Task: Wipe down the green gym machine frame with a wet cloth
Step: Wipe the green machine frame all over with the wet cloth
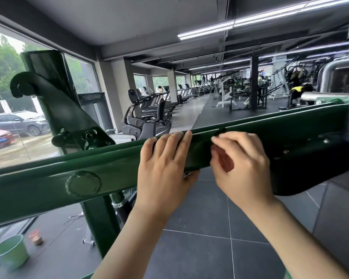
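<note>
A thick dark green frame bar (113,164) of the gym machine runs across the view, rising from lower left to upper right. My left hand (163,168) wraps over the bar near its middle, fingers on top, thumb under it. Just to its right, my right hand (242,164) presses a small reddish-brown cloth (225,160) against the bar's front face, fingers curled around the cloth. Most of the cloth is hidden in my palm. A round green cap (83,183) sits on the bar left of my hands.
A green upright post and hooked arm (54,101) rise behind the bar at left, by the window. A light green bucket (10,251) stands on the floor at lower left. Treadmills (153,105) and weight machines (240,91) fill the hall beyond. Dark floor tiles lie below.
</note>
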`<state>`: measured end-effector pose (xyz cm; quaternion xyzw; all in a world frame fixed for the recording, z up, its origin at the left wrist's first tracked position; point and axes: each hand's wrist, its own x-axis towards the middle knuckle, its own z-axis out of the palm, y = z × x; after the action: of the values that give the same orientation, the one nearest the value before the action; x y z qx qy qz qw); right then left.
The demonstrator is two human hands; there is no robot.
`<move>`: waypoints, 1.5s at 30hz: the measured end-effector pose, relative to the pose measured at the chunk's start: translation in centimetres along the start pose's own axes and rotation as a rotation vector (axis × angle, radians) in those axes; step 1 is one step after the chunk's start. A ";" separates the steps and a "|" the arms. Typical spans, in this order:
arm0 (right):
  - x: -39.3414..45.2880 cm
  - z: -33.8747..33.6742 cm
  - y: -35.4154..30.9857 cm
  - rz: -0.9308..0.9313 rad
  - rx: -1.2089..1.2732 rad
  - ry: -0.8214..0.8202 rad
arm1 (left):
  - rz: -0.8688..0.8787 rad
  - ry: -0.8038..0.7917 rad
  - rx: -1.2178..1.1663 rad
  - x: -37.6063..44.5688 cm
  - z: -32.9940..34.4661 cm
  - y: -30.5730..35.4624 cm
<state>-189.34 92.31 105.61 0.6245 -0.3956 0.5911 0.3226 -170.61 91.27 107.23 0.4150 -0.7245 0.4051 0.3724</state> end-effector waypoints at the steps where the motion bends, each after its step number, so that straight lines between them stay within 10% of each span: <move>1: 0.1 -0.1 -0.2 -0.050 0.023 -0.037 | 0.000 -0.002 0.001 0.0 0.0 0.0; 8: 0.8 -1.2 3.5 0.177 -0.005 0.048 | -0.010 -0.012 0.001 0.0 -0.2 0.1; 16: 0.3 0.0 -0.2 -0.079 0.116 -0.080 | 0.011 0.037 -0.008 -0.1 0.2 -0.1; 23: 0.9 0.4 0.3 0.246 -0.002 0.142 | 0.007 0.019 -0.003 0.1 0.2 -0.1; 29: -0.3 0.8 -1.4 -0.099 0.091 -0.030 | 0.007 0.048 -0.047 0.1 0.2 -0.1; 35: 0.7 1.3 -0.8 0.266 0.015 0.213 | 0.000 0.030 -0.022 0.1 0.2 -0.1; 42: -1.0 1.8 -1.6 -0.073 0.058 0.093 | -0.011 0.041 -0.065 0.2 0.0 0.0; 45: -0.2 1.7 0.8 0.184 0.018 0.268 | -0.010 0.020 -0.042 0.2 0.0 0.0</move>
<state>-189.25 90.42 105.21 0.5040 -0.3991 0.6997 0.3116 -170.72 91.17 107.41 0.4068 -0.7269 0.3921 0.3904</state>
